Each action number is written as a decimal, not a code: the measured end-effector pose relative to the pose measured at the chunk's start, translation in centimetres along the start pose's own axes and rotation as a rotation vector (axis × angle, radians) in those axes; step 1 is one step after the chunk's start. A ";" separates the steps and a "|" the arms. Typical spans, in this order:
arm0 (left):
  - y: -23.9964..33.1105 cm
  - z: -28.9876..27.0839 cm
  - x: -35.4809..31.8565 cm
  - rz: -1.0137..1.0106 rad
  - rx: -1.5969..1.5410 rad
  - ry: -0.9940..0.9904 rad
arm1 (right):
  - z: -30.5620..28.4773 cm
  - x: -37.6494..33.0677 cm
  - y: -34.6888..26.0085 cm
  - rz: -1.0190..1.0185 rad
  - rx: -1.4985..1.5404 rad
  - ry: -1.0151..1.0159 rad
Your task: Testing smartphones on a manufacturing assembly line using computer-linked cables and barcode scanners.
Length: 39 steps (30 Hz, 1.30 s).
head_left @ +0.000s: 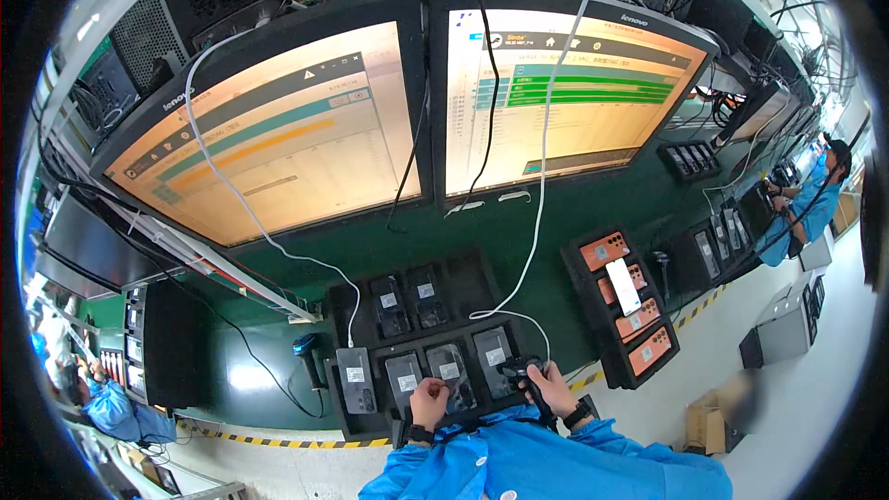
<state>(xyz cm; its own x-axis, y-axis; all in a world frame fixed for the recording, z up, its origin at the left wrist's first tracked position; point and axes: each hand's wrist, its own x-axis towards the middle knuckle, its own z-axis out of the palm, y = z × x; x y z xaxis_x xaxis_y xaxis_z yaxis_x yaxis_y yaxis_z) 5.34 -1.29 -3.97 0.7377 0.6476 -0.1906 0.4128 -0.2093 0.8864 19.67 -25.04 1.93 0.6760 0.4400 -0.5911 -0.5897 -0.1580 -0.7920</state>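
My left hand [429, 402] is closed, fingertips pinched at the left edge of a dark phone [457, 391] with a white label. Whether it grips the phone or something small, I cannot make out. My right hand [553, 391] is wrapped round a black handheld scanner [520, 368], whose head hangs over the lower right of another labelled phone [492, 346]. Both phones lie in a black foam tray [378, 424]. Beside them in the row are a third labelled phone [403, 372] and a grey phone [355, 378] with a white cable [356, 315] at its top end.
Two monitors [278, 120] [565, 93] stand behind. Further phones [390, 307] lie in the tray's back row. A blue-black scanner [307, 356] stands left. Rightward, a black tray [602, 333] holds orange phones and a white one [623, 287]. Co-workers [820, 199] [116, 403] sit either side.
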 end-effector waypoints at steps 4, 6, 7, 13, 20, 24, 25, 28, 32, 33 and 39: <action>0.1 -0.1 -0.2 -0.018 -0.004 -0.007 | 0.7 -0.8 -0.8 -0.007 -0.012 0.025; 0.3 -0.3 -0.4 -0.041 0.011 -0.023 | 0.7 -0.9 -0.7 0.007 0.001 0.035; 0.4 -0.3 -0.5 -0.034 0.004 -0.017 | 0.6 -0.7 -0.4 0.009 -0.001 0.027; 0.0 -0.1 -0.4 -0.069 0.019 -0.018 | -0.3 -0.2 1.3 0.022 0.035 0.019; 0.0 0.1 0.3 -0.013 -0.007 -0.004 | 0.6 -0.6 -1.5 -0.011 0.053 0.027; 0.9 -0.3 0.1 -0.072 0.019 -0.033 | 0.8 -0.3 -1.2 0.005 0.083 0.007; 1.0 -0.3 0.0 -0.075 0.018 -0.034 | 0.8 -0.2 -1.2 0.003 0.080 -0.008; 0.8 -0.2 -0.1 -0.091 0.025 -0.054 | 1.2 0.0 -1.3 0.004 0.071 -0.013; 4.7 0.3 -0.3 -0.043 -0.006 0.009 | 0.6 0.1 -1.3 -0.007 0.089 0.006; 5.3 0.7 -0.2 0.003 -0.030 -0.012 | 0.3 0.0 -1.4 -0.012 0.091 0.014; 6.0 4.6 1.3 0.032 -0.067 -0.227 | -2.5 3.1 -2.1 -0.075 0.115 0.113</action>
<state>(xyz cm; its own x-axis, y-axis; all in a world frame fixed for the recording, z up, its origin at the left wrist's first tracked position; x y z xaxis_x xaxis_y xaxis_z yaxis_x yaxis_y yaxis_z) 11.22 -5.06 -0.83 0.8539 0.4590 -0.2452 0.3565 -0.1727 0.9182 24.12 -25.57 1.38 0.7613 0.3435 -0.5500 -0.5784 -0.0237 -0.8154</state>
